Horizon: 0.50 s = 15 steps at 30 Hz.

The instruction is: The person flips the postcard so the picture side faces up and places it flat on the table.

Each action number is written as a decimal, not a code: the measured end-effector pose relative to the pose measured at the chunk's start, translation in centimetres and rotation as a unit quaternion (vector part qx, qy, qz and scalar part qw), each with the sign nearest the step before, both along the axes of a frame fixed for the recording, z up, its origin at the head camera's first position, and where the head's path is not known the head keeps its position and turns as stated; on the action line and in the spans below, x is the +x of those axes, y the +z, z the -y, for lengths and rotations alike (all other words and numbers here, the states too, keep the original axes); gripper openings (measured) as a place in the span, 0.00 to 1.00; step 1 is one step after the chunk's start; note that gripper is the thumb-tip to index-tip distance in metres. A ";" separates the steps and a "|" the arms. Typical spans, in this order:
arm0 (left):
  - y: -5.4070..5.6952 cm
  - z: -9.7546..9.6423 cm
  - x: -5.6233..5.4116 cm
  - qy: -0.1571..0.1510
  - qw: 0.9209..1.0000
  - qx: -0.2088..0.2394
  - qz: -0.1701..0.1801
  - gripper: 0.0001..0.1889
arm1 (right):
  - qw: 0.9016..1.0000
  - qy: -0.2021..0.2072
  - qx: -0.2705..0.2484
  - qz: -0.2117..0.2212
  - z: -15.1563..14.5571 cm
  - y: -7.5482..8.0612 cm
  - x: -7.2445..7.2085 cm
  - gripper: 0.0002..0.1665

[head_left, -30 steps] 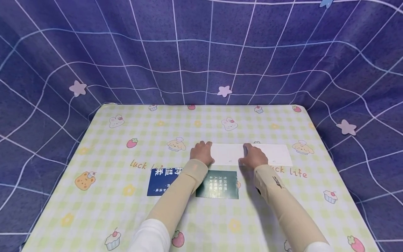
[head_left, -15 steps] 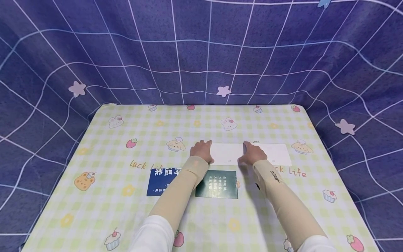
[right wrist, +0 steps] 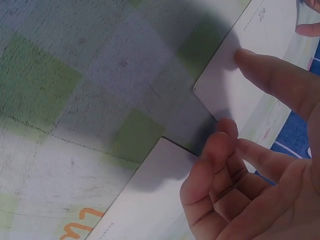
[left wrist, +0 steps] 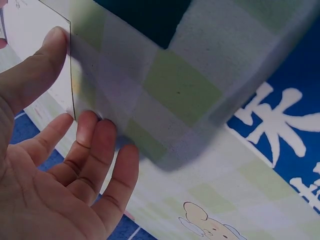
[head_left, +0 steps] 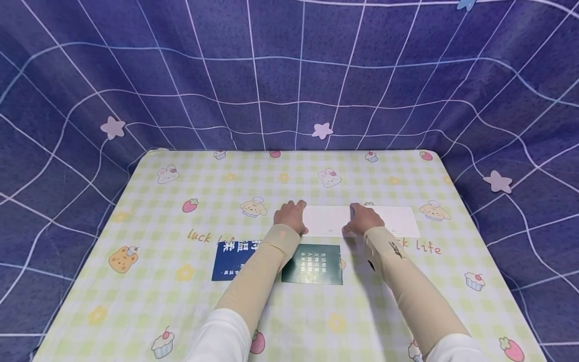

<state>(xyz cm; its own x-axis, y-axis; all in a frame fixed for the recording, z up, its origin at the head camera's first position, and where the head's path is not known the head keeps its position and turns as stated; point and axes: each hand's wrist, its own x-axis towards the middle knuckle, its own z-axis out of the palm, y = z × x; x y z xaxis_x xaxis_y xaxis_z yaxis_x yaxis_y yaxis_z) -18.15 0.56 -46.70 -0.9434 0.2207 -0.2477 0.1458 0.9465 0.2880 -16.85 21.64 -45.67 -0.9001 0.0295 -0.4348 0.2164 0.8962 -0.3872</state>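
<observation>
A white card lies flat on the table between my two hands. At its left edge rests my left hand; in the left wrist view the thumb touches near one corner of the card and the index fingertip is at the other. My right hand spans the right edge, thumb on the card in the right wrist view, fingers loosely bent beside it. A second white card lies to the right, separated by a narrow gap and partly hidden by the right hand.
A dark green card and a blue card, both with white writing, lie nearer the person; the left forearm partly covers both. Under everything is a green checked tablecloth with cartoon prints. A blue gridded curtain surrounds the table.
</observation>
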 end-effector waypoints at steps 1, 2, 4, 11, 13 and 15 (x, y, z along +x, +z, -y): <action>0.0 0.0 0.0 0.000 1.000 0.001 0.000 0.42 | 1.000 -0.005 -0.003 0.000 0.0 0.0 0.0 0.52; -0.1 0.0 0.0 0.001 1.000 0.002 0.001 0.43 | 1.000 -0.008 -0.006 0.000 0.0 0.1 0.1 0.53; -0.1 0.0 -0.1 0.001 1.000 0.002 0.004 0.43 | 1.000 -0.013 -0.013 -0.003 0.0 0.1 0.2 0.54; -0.2 0.0 -0.2 0.005 1.000 -0.001 0.011 0.44 | 0.998 -0.039 -0.038 -0.030 -0.1 -0.1 0.5 0.54; -0.2 0.0 -0.1 0.008 1.000 -0.004 0.013 0.45 | 0.997 -0.045 -0.043 -0.038 -0.2 -0.3 0.6 0.55; -0.2 0.1 0.0 0.015 1.000 0.000 0.012 0.46 | 0.997 -0.048 -0.045 -0.049 -0.2 -0.5 0.7 0.55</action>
<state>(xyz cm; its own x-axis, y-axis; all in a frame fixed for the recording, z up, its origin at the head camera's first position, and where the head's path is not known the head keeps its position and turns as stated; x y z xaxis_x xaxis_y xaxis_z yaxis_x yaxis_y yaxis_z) -18.19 0.51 -46.90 -0.9430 0.1928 -0.2712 0.1105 0.9502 0.2915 -16.17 21.86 -46.15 -0.9331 0.0823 -0.3501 0.2570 0.8335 -0.4891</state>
